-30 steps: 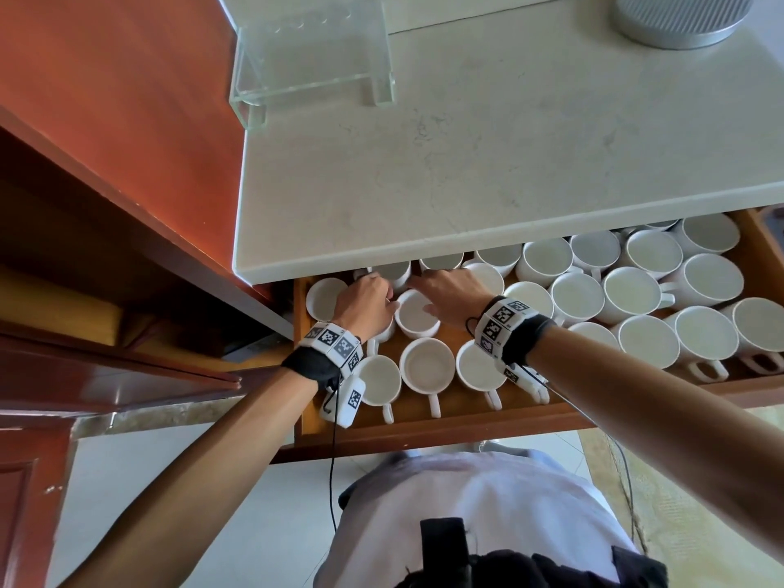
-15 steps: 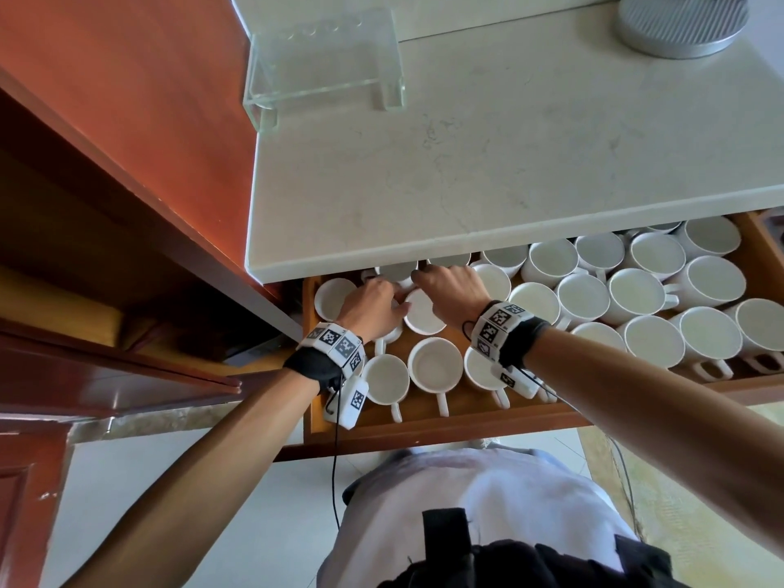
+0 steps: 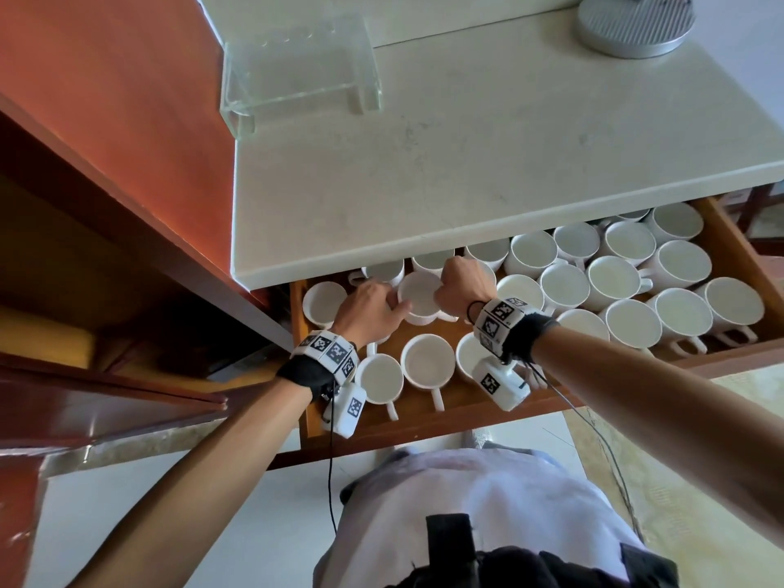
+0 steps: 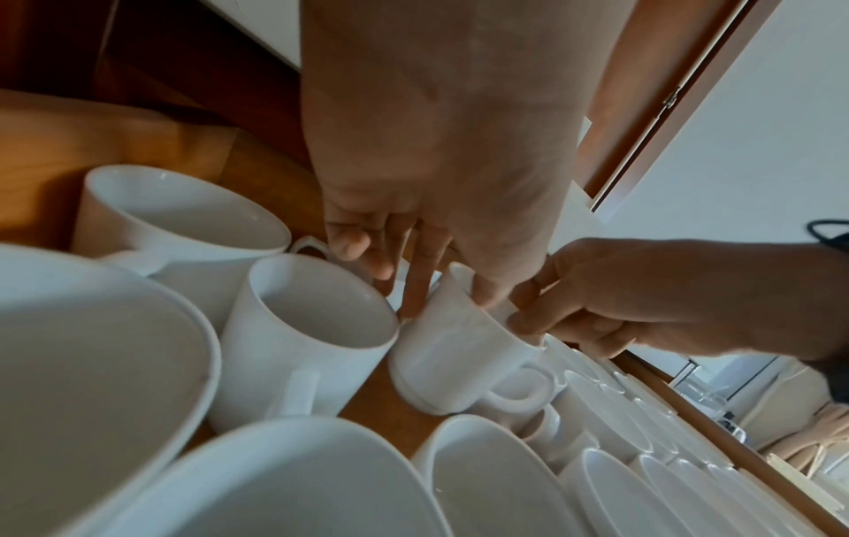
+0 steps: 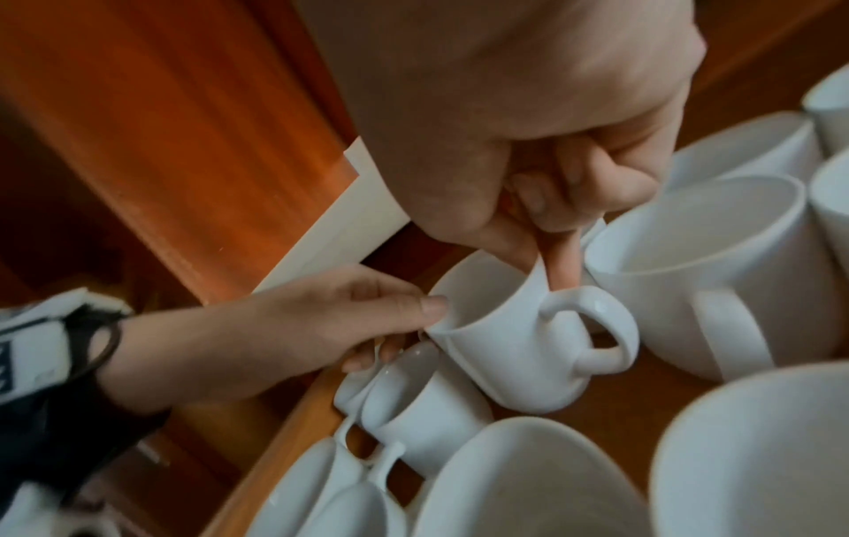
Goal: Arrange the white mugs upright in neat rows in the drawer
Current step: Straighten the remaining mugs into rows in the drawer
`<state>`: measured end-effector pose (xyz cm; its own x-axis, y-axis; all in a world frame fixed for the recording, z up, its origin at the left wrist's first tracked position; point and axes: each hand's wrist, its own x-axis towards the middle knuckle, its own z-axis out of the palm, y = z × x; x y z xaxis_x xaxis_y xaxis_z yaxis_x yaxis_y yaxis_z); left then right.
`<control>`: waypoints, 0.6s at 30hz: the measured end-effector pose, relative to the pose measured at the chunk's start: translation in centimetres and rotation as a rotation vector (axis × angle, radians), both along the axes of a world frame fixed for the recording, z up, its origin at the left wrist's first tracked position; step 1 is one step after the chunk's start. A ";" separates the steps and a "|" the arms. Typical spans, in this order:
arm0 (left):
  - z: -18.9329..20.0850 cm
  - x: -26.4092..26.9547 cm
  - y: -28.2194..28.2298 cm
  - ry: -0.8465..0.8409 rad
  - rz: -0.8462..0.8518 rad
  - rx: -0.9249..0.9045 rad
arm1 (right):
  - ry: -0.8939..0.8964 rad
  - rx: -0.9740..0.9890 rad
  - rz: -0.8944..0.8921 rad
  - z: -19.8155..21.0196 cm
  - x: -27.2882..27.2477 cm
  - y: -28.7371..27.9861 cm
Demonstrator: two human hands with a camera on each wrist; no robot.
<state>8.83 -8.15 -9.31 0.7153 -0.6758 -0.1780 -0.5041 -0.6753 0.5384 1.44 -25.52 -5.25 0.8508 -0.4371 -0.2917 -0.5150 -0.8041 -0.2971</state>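
Observation:
One white mug [image 3: 418,297] hangs tilted just above the floor of the open wooden drawer [image 3: 424,422], near its back left. My left hand [image 3: 382,307] pinches its left rim, thumb on the outside, as the right wrist view shows [image 5: 404,312]. My right hand [image 3: 447,290] pinches the opposite rim above the handle [image 5: 592,327]. In the left wrist view the mug [image 4: 459,356] is off the wood, beside an upright mug [image 4: 312,327]. Several more white mugs [image 3: 611,282] stand upright in the drawer, crowded to the right.
The pale countertop [image 3: 466,163] overhangs the drawer's back rows and hides them. On it stand a clear acrylic stand [image 3: 297,65] and a round silver base [image 3: 636,23]. An open reddish cabinet door [image 3: 106,388] lies to the left.
Both hands have taken hold of one mug at the back left, which now hangs tilted off the drawer floor.

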 end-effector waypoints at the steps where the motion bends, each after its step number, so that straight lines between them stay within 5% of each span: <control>1: 0.1 -0.1 -0.1 0.010 0.016 -0.012 | 0.009 0.037 -0.036 -0.3 0.1 -0.1; 10: 0.3 0.5 -0.9 0.080 0.122 0.043 | 0.081 0.413 -0.307 -1.6 0.7 0.1; 18: 0.2 0.4 -1.3 0.066 0.146 0.100 | 0.086 0.468 -0.353 -2.5 1.3 0.6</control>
<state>9.22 -9.48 -9.13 0.7890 -0.5423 -0.2887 -0.3629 -0.7906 0.4932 2.76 -24.92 -7.74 0.6418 -0.4977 -0.5834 -0.7657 -0.3734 -0.5238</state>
